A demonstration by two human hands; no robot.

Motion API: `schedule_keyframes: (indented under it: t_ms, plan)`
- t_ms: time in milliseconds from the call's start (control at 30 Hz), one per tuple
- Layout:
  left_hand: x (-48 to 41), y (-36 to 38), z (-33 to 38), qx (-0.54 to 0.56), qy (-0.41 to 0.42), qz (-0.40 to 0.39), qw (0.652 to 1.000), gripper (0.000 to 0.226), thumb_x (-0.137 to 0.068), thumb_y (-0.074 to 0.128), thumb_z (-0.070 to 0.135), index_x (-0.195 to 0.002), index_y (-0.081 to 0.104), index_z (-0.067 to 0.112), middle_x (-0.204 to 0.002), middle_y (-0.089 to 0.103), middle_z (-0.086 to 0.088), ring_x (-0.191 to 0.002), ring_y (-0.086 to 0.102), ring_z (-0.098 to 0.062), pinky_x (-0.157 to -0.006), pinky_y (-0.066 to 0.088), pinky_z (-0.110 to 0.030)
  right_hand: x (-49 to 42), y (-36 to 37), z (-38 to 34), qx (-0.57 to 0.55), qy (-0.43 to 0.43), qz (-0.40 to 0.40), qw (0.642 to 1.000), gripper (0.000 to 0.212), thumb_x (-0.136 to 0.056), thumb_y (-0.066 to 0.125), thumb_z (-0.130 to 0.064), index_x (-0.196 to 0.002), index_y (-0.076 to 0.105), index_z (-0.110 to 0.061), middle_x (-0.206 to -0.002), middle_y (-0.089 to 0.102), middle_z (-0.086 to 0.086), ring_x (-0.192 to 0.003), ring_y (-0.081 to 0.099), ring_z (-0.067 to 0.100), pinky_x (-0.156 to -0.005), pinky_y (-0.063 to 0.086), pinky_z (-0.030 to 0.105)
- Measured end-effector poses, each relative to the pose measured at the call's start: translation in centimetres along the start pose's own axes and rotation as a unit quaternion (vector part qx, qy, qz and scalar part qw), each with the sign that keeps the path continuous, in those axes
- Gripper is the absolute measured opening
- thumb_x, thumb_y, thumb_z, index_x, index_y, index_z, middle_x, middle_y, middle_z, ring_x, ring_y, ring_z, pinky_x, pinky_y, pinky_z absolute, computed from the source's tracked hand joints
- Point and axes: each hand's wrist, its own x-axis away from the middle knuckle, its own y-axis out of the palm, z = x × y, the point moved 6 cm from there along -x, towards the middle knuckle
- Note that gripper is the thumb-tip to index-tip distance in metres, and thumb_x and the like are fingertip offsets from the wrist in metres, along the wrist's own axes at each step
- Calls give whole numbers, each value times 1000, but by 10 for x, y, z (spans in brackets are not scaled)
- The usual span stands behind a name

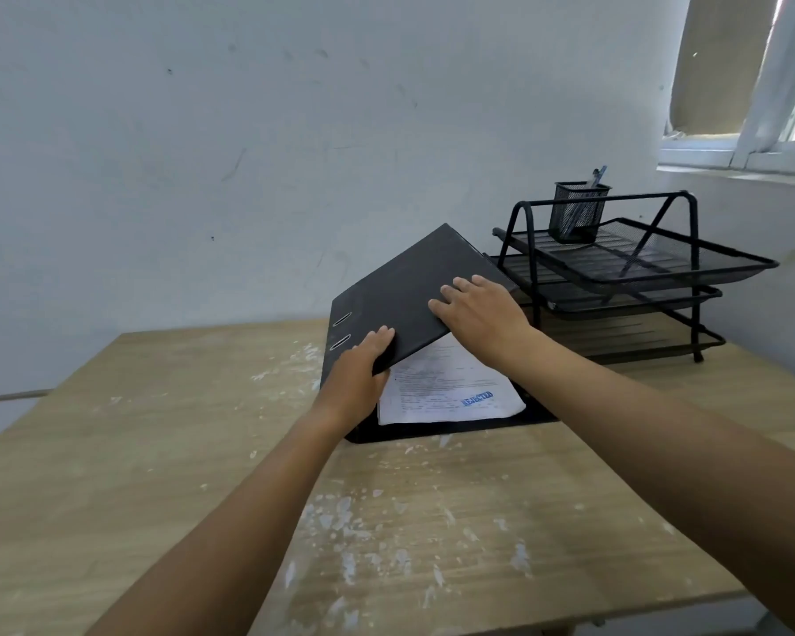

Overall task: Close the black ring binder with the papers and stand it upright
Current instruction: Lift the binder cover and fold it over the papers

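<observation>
The black ring binder (402, 286) lies on the wooden table (157, 452), its front cover half lowered over the white papers (446, 387), which bear a blue stamp. My left hand (356, 376) grips the cover's near edge, with the fingers curled on top of it. My right hand (483, 314) rests flat on the upper face of the cover, fingers spread. The back cover sits flat under the papers. Two oval slots show on the cover near the spine at the left.
A black mesh letter tray rack (639, 268) stands just right of the binder against the wall, with a mesh pen cup (579, 213) on its top tier. The wall runs close behind. White paint flecks mark the table. A window sill is at upper right.
</observation>
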Motion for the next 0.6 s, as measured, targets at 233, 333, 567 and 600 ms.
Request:
schedule_keyframes:
  t_ms: [233,333,567,600]
  plan:
    - [10,-2,-31,-67,-12,-47,997,76,-87,34,-15,-151,21,22,-161,15,0,-149,7,-18,-121,12,-42,6,16,-1,-3,13,-17,1000,47,-97,43,-8,-143,34,-15,-142,45,13,-135,38,33,-111,29,41]
    - [12,-5,-30,-92,-2,-56,994,76,-87,32,-15,-151,19,23,-161,13,-1,-150,6,-19,-120,12,-46,12,22,-7,-25,26,-27,999,51,-99,40,-9,-148,27,-16,-150,37,15,-141,31,35,-113,25,45]
    - [28,-9,-32,-185,27,-63,980,75,-88,35,-12,-151,18,26,-161,16,2,-149,9,-20,-121,9,-47,37,47,-23,-103,41,-38,993,61,-98,41,-3,-152,17,-19,-157,26,14,-144,26,34,-116,23,45]
    - [29,-7,-31,-191,34,-67,979,75,-89,36,-11,-151,19,26,-161,17,3,-149,9,-19,-121,8,-46,40,52,-23,-114,47,-42,992,63,-98,41,-2,-153,16,-19,-158,26,13,-144,25,34,-116,23,44]
